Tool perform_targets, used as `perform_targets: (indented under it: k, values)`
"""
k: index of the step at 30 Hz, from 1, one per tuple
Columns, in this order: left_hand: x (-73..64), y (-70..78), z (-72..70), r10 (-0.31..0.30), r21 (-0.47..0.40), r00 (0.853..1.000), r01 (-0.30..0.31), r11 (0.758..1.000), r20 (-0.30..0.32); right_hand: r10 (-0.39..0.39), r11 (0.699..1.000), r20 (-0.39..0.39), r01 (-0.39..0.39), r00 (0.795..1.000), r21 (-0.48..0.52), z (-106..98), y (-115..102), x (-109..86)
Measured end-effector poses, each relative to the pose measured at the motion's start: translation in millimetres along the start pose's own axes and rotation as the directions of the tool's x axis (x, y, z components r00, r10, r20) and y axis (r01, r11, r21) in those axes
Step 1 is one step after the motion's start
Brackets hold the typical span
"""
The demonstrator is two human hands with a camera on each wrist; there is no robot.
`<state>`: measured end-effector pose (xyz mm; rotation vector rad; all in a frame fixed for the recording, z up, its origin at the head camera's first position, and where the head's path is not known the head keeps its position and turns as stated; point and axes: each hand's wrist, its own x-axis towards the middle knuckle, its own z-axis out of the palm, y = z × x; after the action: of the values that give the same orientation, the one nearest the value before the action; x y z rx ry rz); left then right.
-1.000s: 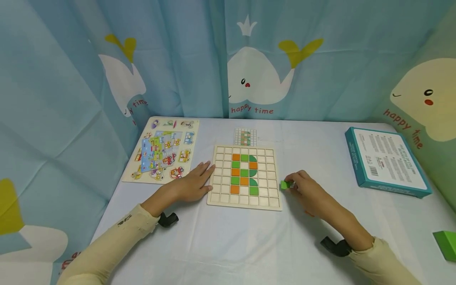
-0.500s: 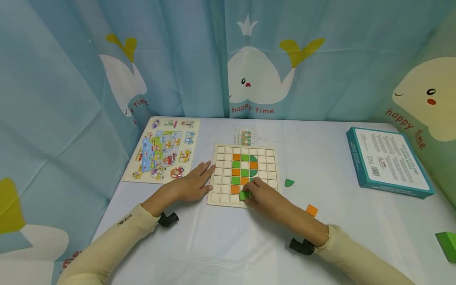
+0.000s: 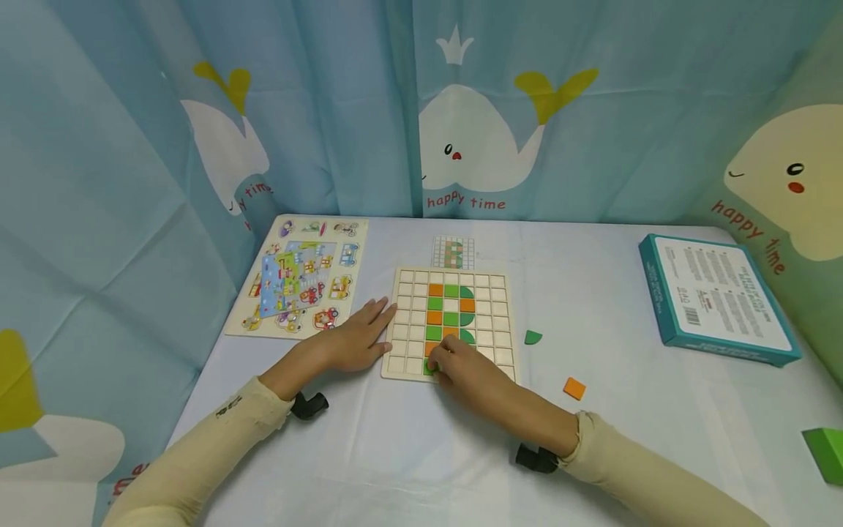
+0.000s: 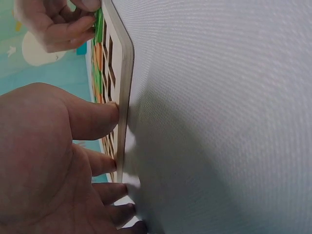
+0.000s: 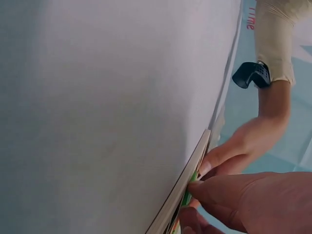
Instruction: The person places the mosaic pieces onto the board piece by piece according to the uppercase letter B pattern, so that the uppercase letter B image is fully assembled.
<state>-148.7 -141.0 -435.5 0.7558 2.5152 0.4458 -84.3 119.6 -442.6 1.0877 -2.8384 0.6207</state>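
A wooden grid board point(image 3: 402, 366) lies on the table, with orange and green tiles set in its middle columns. In the head view my right hand point(image 3: 470, 373) pinches a green square tile point(image 3: 429, 367) at a cell of the bottom row, just below an orange tile. The right wrist view has the thumb and fingers of that hand right at the green tile point(image 5: 186, 197), close over the board. My left hand point(image 3: 358, 338) rests at the board's left edge with fingers spread; in the left wrist view its thumb and fingertips touch the board's rim point(image 4: 126, 83).
A dark green quarter-round tile point(image 3: 533, 337) and an orange square tile point(image 3: 574, 389) lie right of the board. Behind it sits a small pattern card point(image 3: 453, 252). A picture puzzle board point(image 3: 349, 228) is at left, a teal box point(image 3: 721, 300) at right, a green block point(image 3: 825, 454) at the far right.
My right hand has carried the green tile from right of the board leftward onto its bottom row, uncovering the orange square tile on the table. The left hand stays at the board's edge.
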Motion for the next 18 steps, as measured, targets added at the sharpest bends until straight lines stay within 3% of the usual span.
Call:
perform_targets:
  k: [6,12,15,18]
  values:
    - [-0.3,0.2,-0.4,-0.005,0.003,1.0,0.005,1.0,0.009,0.025,1.0,0.007,-0.025,1.0,-0.003,-13,6,-7.1]
    - [-0.5,0.0,-0.2,-0.009,-0.001,1.0,0.009,1.0,0.013,0.131,0.991,-0.011,-0.131,0.991,-0.02,-43,28,-27.5]
    - [0.5,-1.0,0.9,-0.011,0.004,1.0,0.01,1.0,0.011,0.215,0.976,0.009,-0.215,0.976,-0.011,-63,41,-43.8]
    - [0.7,-1.0,1.4,-0.015,0.003,1.0,0.015,1.0,0.013,0.327,0.945,0.067,-0.328,0.943,0.009,-83,55,-62.2]
